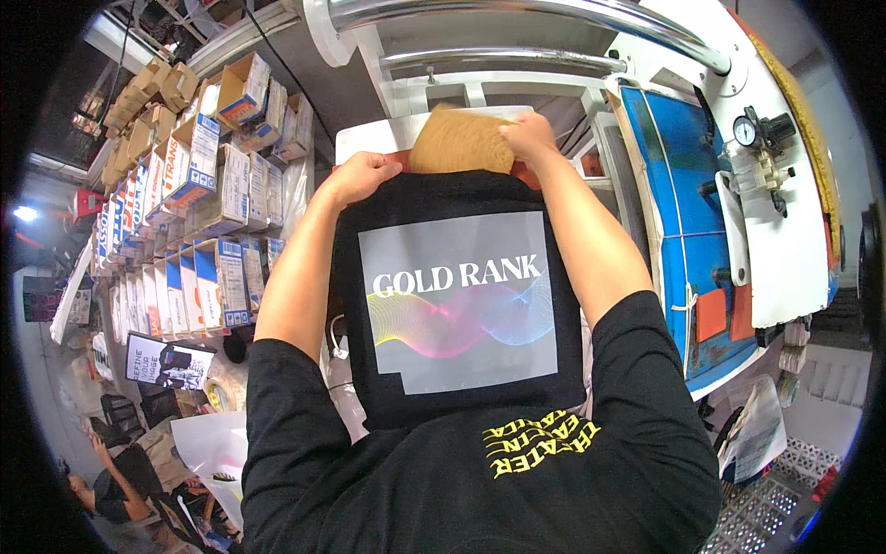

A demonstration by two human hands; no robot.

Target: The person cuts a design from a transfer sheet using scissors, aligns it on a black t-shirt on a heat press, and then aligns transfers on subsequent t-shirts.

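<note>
A piece of black fabric (461, 194) lies spread in front of me over a flat board. On it sits a grey printed rectangle (452, 365) with white lettering and colourful wavy lines; its lower left corner is notched. My right hand (529, 138) is closed on the right edge of a brown sheet (461, 138), which bends upward beyond the fabric's far edge and is slightly blurred. My left hand (367, 177) is closed, its fingertips at the fabric's far left corner. A red surface shows beneath the fingers of both hands.
A white press frame with chrome bars (508, 63) stands beyond the board. To the right are a blue panel (678, 231) tied with string and a pressure gauge (744, 130). Shelves of cardboard boxes (221, 272) line the left. Another person's arm (118, 471) shows at lower left.
</note>
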